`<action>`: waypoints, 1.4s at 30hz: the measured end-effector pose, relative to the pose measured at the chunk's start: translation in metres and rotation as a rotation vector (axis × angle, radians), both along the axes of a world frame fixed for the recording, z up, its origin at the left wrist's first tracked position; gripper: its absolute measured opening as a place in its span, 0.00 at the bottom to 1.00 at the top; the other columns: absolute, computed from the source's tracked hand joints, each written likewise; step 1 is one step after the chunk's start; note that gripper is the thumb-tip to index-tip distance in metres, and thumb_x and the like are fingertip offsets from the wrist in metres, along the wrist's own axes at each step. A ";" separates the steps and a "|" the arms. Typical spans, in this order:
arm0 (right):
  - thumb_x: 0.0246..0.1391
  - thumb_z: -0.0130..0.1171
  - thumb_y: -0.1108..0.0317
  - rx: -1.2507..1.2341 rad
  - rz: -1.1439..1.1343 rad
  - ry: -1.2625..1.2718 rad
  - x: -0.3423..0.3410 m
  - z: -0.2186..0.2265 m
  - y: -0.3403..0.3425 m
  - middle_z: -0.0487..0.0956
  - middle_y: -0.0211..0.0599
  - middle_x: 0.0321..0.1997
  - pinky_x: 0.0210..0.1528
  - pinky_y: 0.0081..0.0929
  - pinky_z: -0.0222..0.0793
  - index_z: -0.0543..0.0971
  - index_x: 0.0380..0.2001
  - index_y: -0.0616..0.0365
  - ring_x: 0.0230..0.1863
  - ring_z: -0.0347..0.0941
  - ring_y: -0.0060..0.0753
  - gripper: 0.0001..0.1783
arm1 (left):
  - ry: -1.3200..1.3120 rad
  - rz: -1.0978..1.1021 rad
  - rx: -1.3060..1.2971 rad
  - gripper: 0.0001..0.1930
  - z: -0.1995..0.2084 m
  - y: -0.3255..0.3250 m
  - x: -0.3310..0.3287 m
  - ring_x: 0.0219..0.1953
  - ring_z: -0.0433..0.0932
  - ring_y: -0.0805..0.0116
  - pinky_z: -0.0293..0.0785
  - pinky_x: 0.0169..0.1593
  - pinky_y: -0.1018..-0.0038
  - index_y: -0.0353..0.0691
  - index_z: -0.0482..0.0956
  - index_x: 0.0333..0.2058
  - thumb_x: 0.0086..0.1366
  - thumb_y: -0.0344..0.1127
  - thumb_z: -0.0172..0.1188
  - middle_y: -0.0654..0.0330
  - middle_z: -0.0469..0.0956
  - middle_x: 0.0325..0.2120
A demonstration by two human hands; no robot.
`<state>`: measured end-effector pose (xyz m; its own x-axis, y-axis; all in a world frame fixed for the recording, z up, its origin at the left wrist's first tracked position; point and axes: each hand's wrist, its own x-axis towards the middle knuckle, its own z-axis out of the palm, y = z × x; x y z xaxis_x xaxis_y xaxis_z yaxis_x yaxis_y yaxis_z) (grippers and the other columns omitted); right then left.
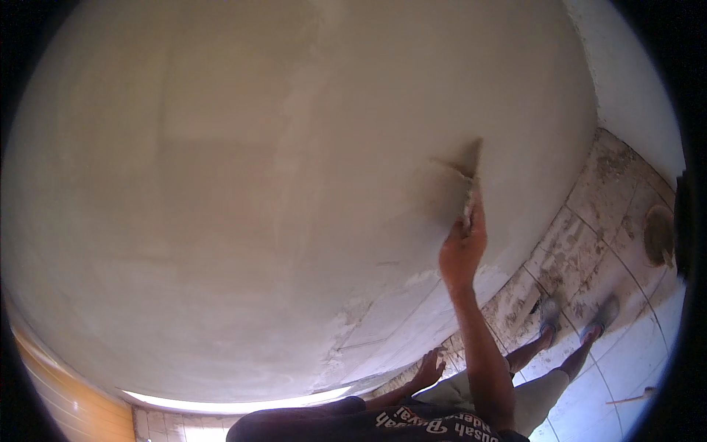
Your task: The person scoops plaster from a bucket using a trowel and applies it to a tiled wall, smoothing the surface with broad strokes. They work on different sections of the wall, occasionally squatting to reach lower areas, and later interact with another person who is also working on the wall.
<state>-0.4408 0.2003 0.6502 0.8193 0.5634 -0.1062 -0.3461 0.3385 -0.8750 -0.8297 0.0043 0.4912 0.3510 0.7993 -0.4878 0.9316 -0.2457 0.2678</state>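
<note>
- On my head feed, the flat-bladed tool (471,160) sat at the broad pale wall (221,206), right of centre, blade outward past the fingers.
- Right hand (464,247) was clamped on its near end; wrist and forearm ran back toward the dark shirt (412,426).
- Left hand (428,370) hung low near the wall, fingers bent; I couldn't tell whether they held anything.
- I judged the tool light, with a thin, fairly stiff blade; exact blade outline was too blurred to call.
- Pale residue near the grip looked likely to make it slick.
- Best hold, I reckoned: the near end, fingers wrapped, off the blade edge.
- Wall surface read smooth, probably easy to gouge with a corner.
</note>
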 end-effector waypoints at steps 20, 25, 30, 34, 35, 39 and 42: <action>0.58 0.57 0.68 0.205 0.270 -1.204 -0.101 -0.061 -0.023 0.63 0.39 0.75 0.76 0.60 0.47 0.71 0.67 0.26 0.76 0.56 0.51 0.34 | -0.124 0.087 0.053 0.25 0.007 -0.037 -0.014 0.51 0.72 0.45 0.65 0.57 0.52 0.40 0.68 0.58 0.62 0.26 0.58 0.46 0.74 0.45; 0.57 0.59 0.65 0.200 0.553 -1.314 -0.132 -0.135 -0.079 0.58 0.37 0.77 0.76 0.60 0.47 0.69 0.68 0.26 0.78 0.51 0.51 0.35 | -0.121 0.088 0.071 0.26 0.007 -0.037 -0.015 0.51 0.72 0.46 0.65 0.58 0.53 0.40 0.69 0.58 0.60 0.25 0.59 0.47 0.75 0.46; 0.59 0.53 0.80 -0.124 0.407 -0.694 -0.128 -0.122 -0.117 0.57 0.55 0.76 0.79 0.52 0.42 0.64 0.71 0.48 0.78 0.50 0.52 0.36 | -0.132 0.081 0.033 0.26 0.002 -0.051 -0.041 0.52 0.73 0.47 0.65 0.58 0.54 0.40 0.68 0.58 0.61 0.25 0.59 0.47 0.74 0.46; 0.59 0.44 0.85 -0.201 0.115 0.166 -0.090 -0.152 -0.058 0.58 0.50 0.76 0.77 0.38 0.48 0.58 0.72 0.60 0.77 0.54 0.45 0.36 | -0.143 0.101 -0.025 0.26 0.005 -0.043 -0.016 0.52 0.73 0.48 0.66 0.58 0.54 0.40 0.69 0.58 0.61 0.25 0.59 0.47 0.74 0.47; 0.59 0.44 0.86 -0.127 0.065 0.293 -0.078 -0.153 -0.042 0.60 0.49 0.76 0.77 0.36 0.50 0.57 0.72 0.62 0.76 0.55 0.43 0.36 | -0.129 0.098 -0.025 0.26 0.006 -0.044 -0.016 0.51 0.73 0.48 0.66 0.58 0.54 0.40 0.69 0.58 0.61 0.25 0.59 0.47 0.74 0.47; 0.60 0.43 0.87 0.026 0.009 0.454 -0.044 -0.137 -0.001 0.64 0.44 0.73 0.75 0.34 0.53 0.57 0.73 0.61 0.74 0.59 0.38 0.37 | -0.120 0.084 -0.005 0.26 0.012 -0.039 -0.014 0.52 0.73 0.48 0.65 0.59 0.53 0.41 0.68 0.58 0.61 0.25 0.59 0.47 0.73 0.48; 0.57 0.44 0.87 0.108 -0.014 0.326 -0.037 -0.087 0.003 0.62 0.47 0.75 0.76 0.34 0.51 0.55 0.74 0.60 0.75 0.57 0.42 0.40 | -0.084 0.107 -0.012 0.26 0.009 -0.048 -0.030 0.53 0.72 0.48 0.63 0.60 0.52 0.41 0.68 0.59 0.61 0.26 0.59 0.47 0.73 0.49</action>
